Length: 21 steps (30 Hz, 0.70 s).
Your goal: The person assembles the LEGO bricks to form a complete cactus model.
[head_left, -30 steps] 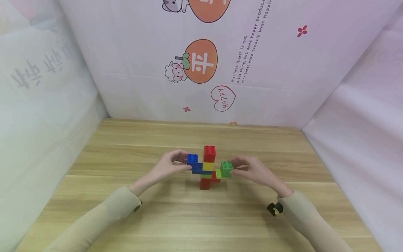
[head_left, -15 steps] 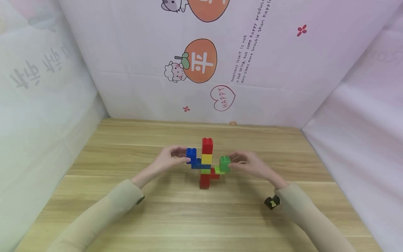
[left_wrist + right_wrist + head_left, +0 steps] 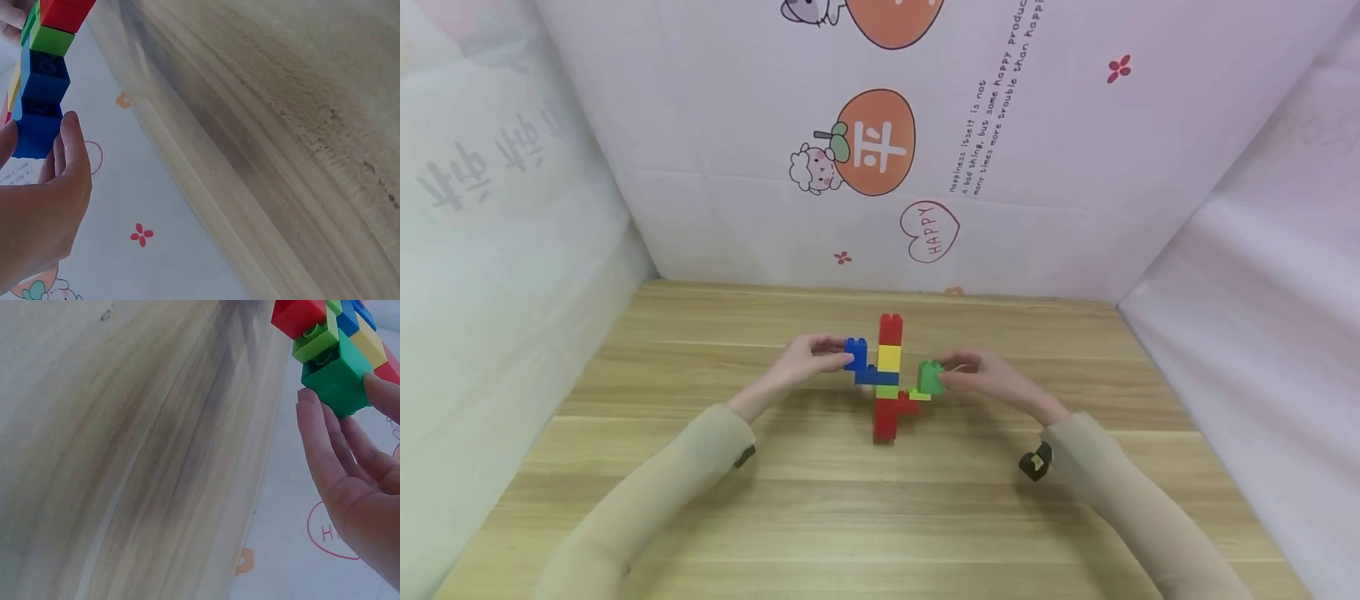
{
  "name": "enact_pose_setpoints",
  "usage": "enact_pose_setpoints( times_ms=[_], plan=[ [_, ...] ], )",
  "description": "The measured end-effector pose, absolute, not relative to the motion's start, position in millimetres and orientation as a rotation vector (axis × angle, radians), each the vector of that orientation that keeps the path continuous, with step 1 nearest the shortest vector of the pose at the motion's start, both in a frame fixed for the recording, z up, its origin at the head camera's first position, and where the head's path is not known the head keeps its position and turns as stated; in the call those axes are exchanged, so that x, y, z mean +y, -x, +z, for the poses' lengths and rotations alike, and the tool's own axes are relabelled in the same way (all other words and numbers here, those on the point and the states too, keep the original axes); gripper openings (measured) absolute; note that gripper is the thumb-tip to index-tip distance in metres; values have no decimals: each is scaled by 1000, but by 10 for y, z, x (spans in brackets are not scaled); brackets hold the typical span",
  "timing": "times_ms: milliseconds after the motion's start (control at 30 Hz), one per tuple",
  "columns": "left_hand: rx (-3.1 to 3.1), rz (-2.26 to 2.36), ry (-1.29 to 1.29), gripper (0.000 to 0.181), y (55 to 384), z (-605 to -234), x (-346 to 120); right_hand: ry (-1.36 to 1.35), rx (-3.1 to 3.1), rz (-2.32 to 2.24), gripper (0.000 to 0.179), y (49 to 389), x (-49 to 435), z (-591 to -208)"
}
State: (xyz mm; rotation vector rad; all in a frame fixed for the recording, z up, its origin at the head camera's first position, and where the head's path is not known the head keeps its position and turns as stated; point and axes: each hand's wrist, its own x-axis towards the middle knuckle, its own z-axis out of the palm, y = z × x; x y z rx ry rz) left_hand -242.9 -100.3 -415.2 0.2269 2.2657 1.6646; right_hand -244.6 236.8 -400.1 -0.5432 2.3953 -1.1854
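Between the hands stands one tower of joined toy building bricks, with a red brick (image 3: 891,331) on top. Beneath that come a yellow brick (image 3: 889,358), a long blue brick (image 3: 880,377), a lime piece and a red base (image 3: 885,418). My left hand (image 3: 808,358) pinches the tall blue brick (image 3: 39,131) at the end of the left arm. On the other side, my right hand (image 3: 992,382) pinches a green brick (image 3: 337,378) set on a lime brick (image 3: 317,342), which joins a red side piece (image 3: 908,406). Thumb and fingertips press opposite faces of each held brick.
A wooden tabletop (image 3: 880,517) lies below. White printed sheets enclose it: a back wall (image 3: 737,208), a left wall (image 3: 497,275) and a right wall (image 3: 1255,275). A dark strap piece (image 3: 1036,462) hangs at the right sleeve.
Both hands have moved up and slightly left in the head view, with the brick tower between them. The tower has tipped, so its stud tops show less. Both grips are unchanged.
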Motion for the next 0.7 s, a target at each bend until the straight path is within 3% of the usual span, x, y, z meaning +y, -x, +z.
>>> enact_pose_setpoints(
  times_ms=[700],
  plan=[
    [2165,1662,-43,56,2615,-4410,-1005,482,2246,-1172,52,2636,2330,-4176]
  ],
)
